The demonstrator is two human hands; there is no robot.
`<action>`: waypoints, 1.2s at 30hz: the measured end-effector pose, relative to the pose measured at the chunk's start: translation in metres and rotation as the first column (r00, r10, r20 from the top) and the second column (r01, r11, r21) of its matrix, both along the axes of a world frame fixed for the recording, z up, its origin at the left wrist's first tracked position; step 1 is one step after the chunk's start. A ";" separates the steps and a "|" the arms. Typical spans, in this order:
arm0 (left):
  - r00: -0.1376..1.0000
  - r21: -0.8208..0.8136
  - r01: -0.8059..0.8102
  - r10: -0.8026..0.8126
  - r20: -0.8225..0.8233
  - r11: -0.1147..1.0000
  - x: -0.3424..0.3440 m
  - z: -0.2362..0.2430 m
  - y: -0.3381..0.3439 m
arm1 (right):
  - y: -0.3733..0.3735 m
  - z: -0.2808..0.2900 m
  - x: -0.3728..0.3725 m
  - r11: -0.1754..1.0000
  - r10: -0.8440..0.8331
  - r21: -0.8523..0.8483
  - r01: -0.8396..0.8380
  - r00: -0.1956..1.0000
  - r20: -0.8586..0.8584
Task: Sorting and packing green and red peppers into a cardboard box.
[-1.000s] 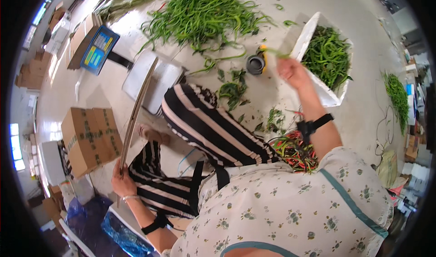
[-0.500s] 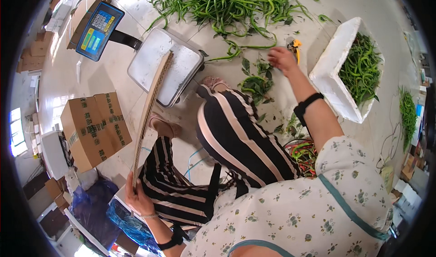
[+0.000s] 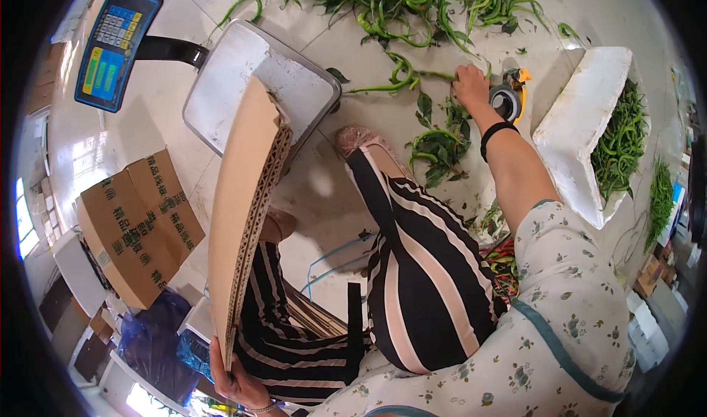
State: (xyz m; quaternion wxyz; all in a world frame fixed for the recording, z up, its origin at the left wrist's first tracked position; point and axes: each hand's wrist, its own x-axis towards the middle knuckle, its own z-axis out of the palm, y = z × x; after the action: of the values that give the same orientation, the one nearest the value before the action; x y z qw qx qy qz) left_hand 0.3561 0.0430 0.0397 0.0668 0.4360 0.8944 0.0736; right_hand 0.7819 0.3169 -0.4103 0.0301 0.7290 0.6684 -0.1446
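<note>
Upright in front of me stands a flattened cardboard box (image 3: 243, 189), its corrugated edge turned my way. My left hand (image 3: 239, 384) is closed round its lower end. My right hand (image 3: 471, 87) reaches forward, low over the floor, covering part of a long green pepper (image 3: 438, 75). Its fingers bend downward and the tips are hidden. Just right of it lies a yellow-handled tape dispenser (image 3: 523, 86) with a roll of tape (image 3: 504, 104). Leafy scraps (image 3: 442, 148) are spread on the floor nearer to me.
A heap of green peppers (image 3: 412, 5) lies ahead. The platform scale (image 3: 258, 56) with a blue display (image 3: 118, 49) stands ahead left, a printed carton (image 3: 140, 225) at left. A white foam box (image 3: 582, 130) of green peppers (image 3: 618, 145) sits at right. Blue strapping (image 3: 331, 253) crosses the floor.
The cardboard has turned from edge-on to show more of its broad face, its top still over the scale. My right hand has moved forward beside the tape dispenser. The whole view has shifted.
</note>
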 end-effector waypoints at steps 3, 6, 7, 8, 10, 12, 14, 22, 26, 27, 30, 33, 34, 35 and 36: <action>1.000 -0.028 -0.012 0.012 -0.022 1.000 0.004 0.003 0.005 | 0.003 0.008 -0.004 0.981 -0.176 0.044 0.191 0.957 -0.232; 1.000 -0.020 0.006 -0.006 -0.024 1.000 0.004 0.001 0.005 | 0.009 0.022 -0.040 0.937 -0.232 0.040 0.348 0.704 -0.671; 1.000 -0.016 0.008 -0.008 -0.028 1.000 0.005 0.001 0.005 | 0.014 0.023 -0.049 0.936 -0.231 0.043 0.350 0.701 -0.675; 0.998 -0.047 0.046 -0.048 -0.036 0.998 0.005 0.001 0.004 | 0.020 0.022 -0.060 0.943 -0.258 -0.021 0.331 0.694 -0.672; 0.998 -0.068 0.059 -0.060 -0.018 0.996 0.007 0.001 0.003 | 0.033 0.023 -0.080 0.947 -0.281 -0.082 0.310 0.681 -0.676; 0.997 -0.073 0.065 -0.067 -0.027 0.995 0.012 0.000 0.004 | 0.045 0.011 -0.090 0.857 -0.499 -0.156 0.491 0.716 -0.488; 0.996 -0.090 0.072 -0.077 -0.048 0.993 0.012 -0.001 0.002 | 0.056 0.005 -0.092 0.863 -0.505 -0.257 0.435 0.726 -0.466; 0.998 -0.025 0.047 -0.049 -0.049 0.999 0.012 -0.003 0.004 | 0.050 -0.025 -0.061 0.850 -0.498 -0.406 0.336 0.762 -0.413; 0.997 -0.027 0.045 -0.047 -0.065 0.999 0.006 -0.003 -0.001 | 0.030 -0.006 -0.075 0.845 -0.530 -0.384 0.372 0.678 -0.509; 0.997 -0.031 0.042 -0.044 -0.071 0.999 0.005 -0.001 -0.004 | 0.027 0.014 -0.088 0.875 -0.468 -0.345 0.340 0.777 -0.421; 0.999 -0.001 0.025 -0.025 -0.048 1.000 0.004 -0.004 -0.005 | 0.022 0.037 -0.105 0.914 -0.355 -0.305 0.269 0.892 -0.278; 0.998 -0.011 0.019 -0.020 -0.054 1.000 0.005 -0.003 -0.004 | 0.019 0.038 -0.111 0.918 -0.307 -0.329 0.223 0.924 -0.229; 0.999 -0.021 0.024 -0.025 -0.040 0.999 0.005 -0.004 -0.003 | 0.016 0.021 -0.107 0.912 -0.347 -0.323 0.254 0.898 -0.272; 0.999 -0.036 0.023 -0.024 -0.036 0.999 0.004 -0.003 -0.004 | 0.015 0.019 -0.111 0.905 -0.380 -0.325 0.276 0.867 -0.322; 0.999 -0.031 0.021 -0.023 -0.038 0.999 0.004 -0.003 -0.004 | 0.011 0.018 -0.116 0.888 -0.448 -0.275 0.369 0.829 -0.334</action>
State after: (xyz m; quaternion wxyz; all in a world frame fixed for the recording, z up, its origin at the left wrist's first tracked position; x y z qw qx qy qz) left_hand 0.3597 0.0391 0.0365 0.0571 0.4461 0.8917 0.0507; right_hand 0.6663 0.3282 -0.3921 -0.0622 0.8051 0.4709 -0.3551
